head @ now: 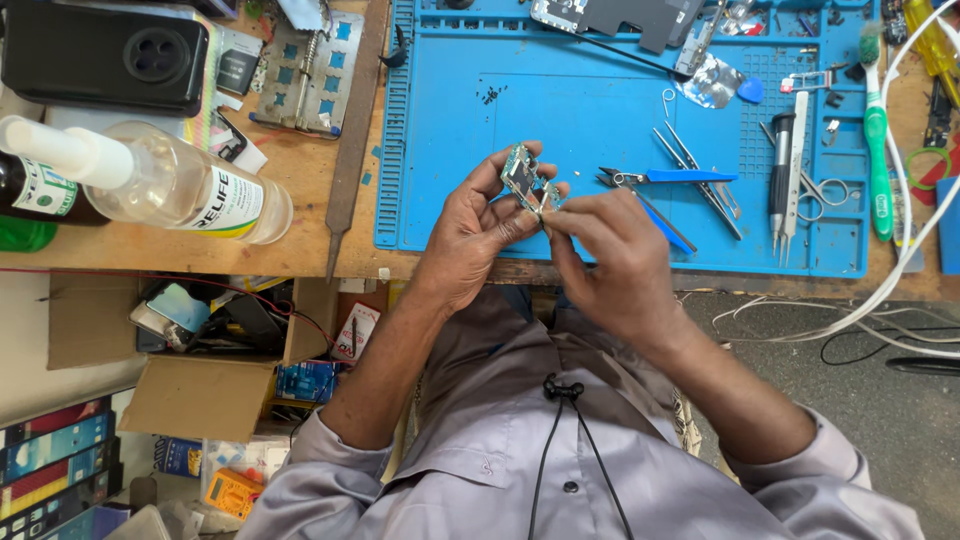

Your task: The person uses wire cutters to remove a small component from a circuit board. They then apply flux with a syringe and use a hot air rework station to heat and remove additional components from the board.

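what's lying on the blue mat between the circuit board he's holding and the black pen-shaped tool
In the head view, blue-handled cutters and metal tweezers lie between the circuit board and black pen-shaped tool.

We are sitting in an electronics repair workshop: beyond the grip a blue silicone repair mat is carrying steel tweezers; a cluttered cardboard parts box is lying below-left.

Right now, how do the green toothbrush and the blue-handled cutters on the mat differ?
The green toothbrush lies lengthwise up the blue mat's right edge; the blue-handled cutters lie crosswise near its middle. The toothbrush lies far from both hands; the cutters lie just beyond the right hand. The toothbrush ends in bristles, the cutters in dark metal jaws. Both lie flat, untouched.
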`<state>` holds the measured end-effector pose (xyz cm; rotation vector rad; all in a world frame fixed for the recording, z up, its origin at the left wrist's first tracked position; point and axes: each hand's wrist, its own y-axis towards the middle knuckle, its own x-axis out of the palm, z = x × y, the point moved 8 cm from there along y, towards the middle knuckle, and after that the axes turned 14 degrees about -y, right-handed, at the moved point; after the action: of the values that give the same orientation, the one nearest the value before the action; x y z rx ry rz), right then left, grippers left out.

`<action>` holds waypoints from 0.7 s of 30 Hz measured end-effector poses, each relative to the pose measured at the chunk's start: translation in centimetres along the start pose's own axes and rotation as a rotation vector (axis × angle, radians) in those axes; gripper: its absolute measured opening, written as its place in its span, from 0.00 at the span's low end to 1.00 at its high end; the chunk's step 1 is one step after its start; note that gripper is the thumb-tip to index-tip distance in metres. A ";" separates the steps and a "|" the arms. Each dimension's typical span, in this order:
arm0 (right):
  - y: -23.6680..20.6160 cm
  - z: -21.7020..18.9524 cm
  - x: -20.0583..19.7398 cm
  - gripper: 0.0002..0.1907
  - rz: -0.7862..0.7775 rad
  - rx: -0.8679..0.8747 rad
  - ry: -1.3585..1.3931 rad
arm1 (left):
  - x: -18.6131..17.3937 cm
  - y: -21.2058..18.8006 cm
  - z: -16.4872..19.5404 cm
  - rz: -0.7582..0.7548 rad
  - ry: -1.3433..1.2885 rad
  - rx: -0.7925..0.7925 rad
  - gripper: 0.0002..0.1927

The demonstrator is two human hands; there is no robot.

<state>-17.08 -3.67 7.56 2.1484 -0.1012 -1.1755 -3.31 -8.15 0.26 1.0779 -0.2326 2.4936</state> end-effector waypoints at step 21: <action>1.6 3.1 1.8 0.07 -0.268 0.428 0.284 | -0.4 -0.2 -0.1 0.015 0.029 -0.037 0.33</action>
<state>-18.07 -7.19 6.07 2.7557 0.0718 -1.0474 -3.07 -8.09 -0.07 1.0287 -0.2782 2.5063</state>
